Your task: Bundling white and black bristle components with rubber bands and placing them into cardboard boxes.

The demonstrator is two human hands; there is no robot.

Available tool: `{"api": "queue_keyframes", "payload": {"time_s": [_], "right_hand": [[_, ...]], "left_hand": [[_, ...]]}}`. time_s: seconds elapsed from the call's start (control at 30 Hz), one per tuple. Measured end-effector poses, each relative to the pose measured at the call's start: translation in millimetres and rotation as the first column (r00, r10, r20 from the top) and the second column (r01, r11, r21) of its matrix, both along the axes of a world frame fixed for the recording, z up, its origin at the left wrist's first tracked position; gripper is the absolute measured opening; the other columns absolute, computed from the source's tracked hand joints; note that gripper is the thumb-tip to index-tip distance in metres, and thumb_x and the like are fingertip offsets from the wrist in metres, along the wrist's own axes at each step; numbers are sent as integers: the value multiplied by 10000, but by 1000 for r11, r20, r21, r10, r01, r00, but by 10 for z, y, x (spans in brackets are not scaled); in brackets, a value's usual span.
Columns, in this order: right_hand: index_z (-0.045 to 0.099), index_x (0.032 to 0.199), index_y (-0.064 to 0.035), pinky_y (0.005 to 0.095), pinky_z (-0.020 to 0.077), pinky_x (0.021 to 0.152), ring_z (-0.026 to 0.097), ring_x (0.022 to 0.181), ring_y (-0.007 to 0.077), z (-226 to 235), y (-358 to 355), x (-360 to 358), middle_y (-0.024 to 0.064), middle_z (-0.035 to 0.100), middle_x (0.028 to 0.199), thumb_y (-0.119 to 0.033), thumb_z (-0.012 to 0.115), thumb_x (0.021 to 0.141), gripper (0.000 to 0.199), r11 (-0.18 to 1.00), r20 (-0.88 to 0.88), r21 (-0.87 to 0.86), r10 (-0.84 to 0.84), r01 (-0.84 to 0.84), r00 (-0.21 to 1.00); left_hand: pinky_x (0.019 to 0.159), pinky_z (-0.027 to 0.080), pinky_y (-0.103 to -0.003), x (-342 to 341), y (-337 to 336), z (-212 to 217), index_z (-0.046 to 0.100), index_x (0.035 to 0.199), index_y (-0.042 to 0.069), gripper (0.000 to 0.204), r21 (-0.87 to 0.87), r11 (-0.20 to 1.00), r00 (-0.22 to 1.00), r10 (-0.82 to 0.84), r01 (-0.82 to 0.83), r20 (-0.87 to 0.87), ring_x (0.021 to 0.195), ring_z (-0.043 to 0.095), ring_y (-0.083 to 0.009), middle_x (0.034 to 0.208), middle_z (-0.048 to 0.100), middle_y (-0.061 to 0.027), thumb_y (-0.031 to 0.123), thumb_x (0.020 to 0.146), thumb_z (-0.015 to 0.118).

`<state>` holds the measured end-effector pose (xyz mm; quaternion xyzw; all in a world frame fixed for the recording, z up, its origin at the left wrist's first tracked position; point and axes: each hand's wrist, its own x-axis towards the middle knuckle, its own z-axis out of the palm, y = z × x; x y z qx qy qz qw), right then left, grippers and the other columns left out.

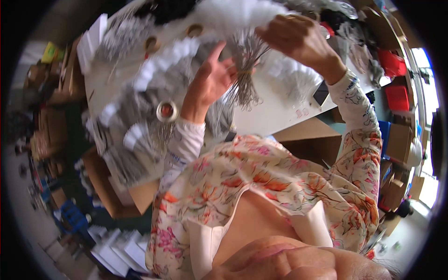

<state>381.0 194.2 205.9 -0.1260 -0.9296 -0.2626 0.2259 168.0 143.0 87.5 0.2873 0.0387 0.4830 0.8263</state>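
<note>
Over the table, in front of me, is a bundle of thin grey wire-like strands (pixel 246 56). A tan band circles it, small loops show at its lower ends, and white fluffy material spreads at its top. My left hand (pixel 212 77) is at the bundle's left side, thumb raised and apart from the fingers. Some of its fingertips pass behind the strands. My right hand (pixel 298 42) is curled at the bundle's upper right, fingertips pinched together against the edge of the strands. Whatever lies between those fingertips is hidden.
More grey strand bundles with white ends (pixel 140 135) cover the table's left side. A roll of tape (pixel 167 111) sits among them, and brown rolls (pixel 195 31) lie farther back. Cardboard boxes (pixel 310 140) stand at the near edge; red bins (pixel 396 98) are at right.
</note>
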Motion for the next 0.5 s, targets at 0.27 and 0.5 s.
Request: {"api": "queue_keyframes", "payload": {"time_s": [0.27,0.5], "right_hand": [[653,973,-130,262,426,462,524,546,104,-260,-689,-993,-3,504,645,-167,715,653,329,844,-292,-521,-40,-124,955],[644,869,-129,268,478,478,563,544,139,-905,-1259,-1557,2,563,718,-78,673,694,184,757,-497,-624,-192,-194,846]], "left_hand": [[943,427,-497,-733,-483,-370,372,1205,-96,499,-361,932,965,70,27,253,1071,514,-380,1211,441,-277,72,792,597],[1088,188,-492,-938,-660,-141,60,1325,-116,849,-202,977,953,121,-65,277,1231,373,-310,1352,286,-244,290,807,595]]}}
